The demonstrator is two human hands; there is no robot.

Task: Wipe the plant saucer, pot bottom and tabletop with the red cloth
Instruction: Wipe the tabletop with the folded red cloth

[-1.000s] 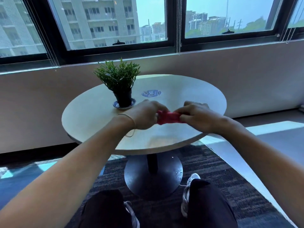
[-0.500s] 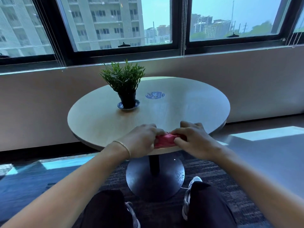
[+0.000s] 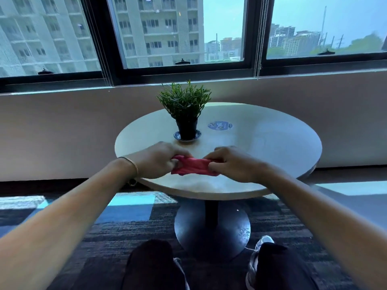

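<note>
A red cloth [image 3: 191, 165] is stretched between my two hands over the near part of the round beige tabletop [image 3: 261, 147]. My left hand [image 3: 158, 159] grips its left end and my right hand [image 3: 232, 164] grips its right end. Just beyond the hands a green plant in a black pot [image 3: 187, 127] stands upright on a small blue-and-white saucer [image 3: 177, 136]. The pot's bottom is hidden by the saucer.
A round blue sticker [image 3: 219, 125] lies on the table right of the pot. The table's dark pedestal base [image 3: 211, 227] stands on patterned carpet, with my knees and shoes below. A low wall and windows run behind the table.
The hands have pulled apart, spreading the cloth wider between them, and have moved from the table's near edge further in over the tabletop. The view has shifted, putting the table further right.
</note>
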